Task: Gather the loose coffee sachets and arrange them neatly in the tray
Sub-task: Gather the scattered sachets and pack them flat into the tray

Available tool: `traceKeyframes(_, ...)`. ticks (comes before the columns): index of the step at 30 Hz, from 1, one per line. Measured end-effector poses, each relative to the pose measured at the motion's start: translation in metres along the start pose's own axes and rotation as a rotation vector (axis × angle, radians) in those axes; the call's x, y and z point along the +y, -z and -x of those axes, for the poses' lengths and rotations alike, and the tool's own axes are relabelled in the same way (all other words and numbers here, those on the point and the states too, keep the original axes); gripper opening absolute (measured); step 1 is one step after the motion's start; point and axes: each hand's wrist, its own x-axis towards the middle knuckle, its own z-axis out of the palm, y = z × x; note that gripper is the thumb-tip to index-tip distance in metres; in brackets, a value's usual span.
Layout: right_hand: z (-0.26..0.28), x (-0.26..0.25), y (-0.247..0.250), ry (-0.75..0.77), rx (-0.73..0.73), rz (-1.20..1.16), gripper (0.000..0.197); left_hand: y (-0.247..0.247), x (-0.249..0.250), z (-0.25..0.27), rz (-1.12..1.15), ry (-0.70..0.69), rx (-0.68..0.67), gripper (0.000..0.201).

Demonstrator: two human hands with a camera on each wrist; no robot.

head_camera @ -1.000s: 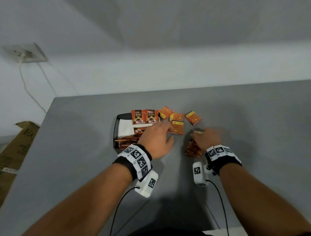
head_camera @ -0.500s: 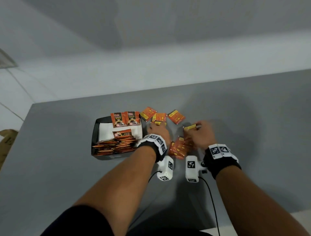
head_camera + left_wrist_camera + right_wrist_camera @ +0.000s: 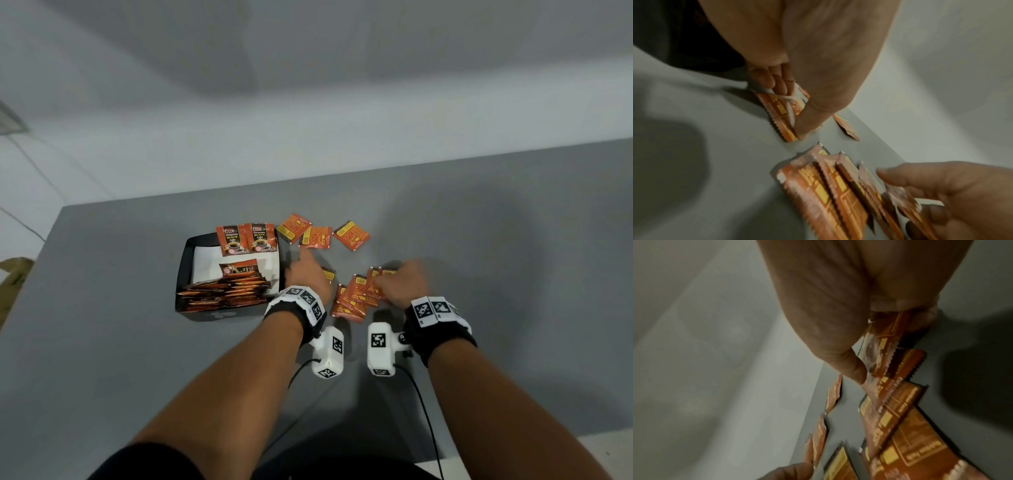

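A black tray at the left holds a row of orange coffee sachets, and two more lean on its far wall. Three loose sachets lie beyond the hands. My left hand pinches a single sachet flat on the table, thumb on top and fingers curled at its far edge. Just to the right, my right hand grips the far end of a fanned stack of sachets between thumb and fingers; the stack's near end rests on the table.
The grey table runs far to the right and toward me. Its far edge meets a pale wall just beyond the loose sachets. A cardboard box sits off the table's left edge. Cables trail from both wrist cameras.
My left hand has left the tray side and drawn one sachet toward the stack. My right hand has added a sachet to its fan. The head view has shifted right.
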Motion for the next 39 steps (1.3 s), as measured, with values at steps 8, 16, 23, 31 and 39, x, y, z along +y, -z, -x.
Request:
traceKeyframes(8,-0.003,-0.004,-0.017,-0.051,0.090,0.340,0.029,0.010,0.012,0.018,0.199,-0.077,-0.029,0.044)
traceKeyframes(16,-0.001,0.007,-0.016,-0.019,0.161,0.292,0.041,0.000,0.048,0.039,-0.014,-0.261,-0.232,0.014)
traceKeyframes(23,-0.001,0.022,-0.004,0.024,0.107,0.187,0.044,-0.023,0.044,0.035,-0.077,-0.358,-0.218,0.045)
traceKeyframes(31,-0.012,0.024,0.008,0.151,-0.039,0.113,0.030,-0.026,0.036,0.039,-0.108,-0.504,-0.238,0.041)
traceKeyframes(39,-0.005,0.013,0.046,0.049,-0.055,-0.135,0.057,-0.001,0.024,0.042,0.031,-0.487,-0.199,0.024)
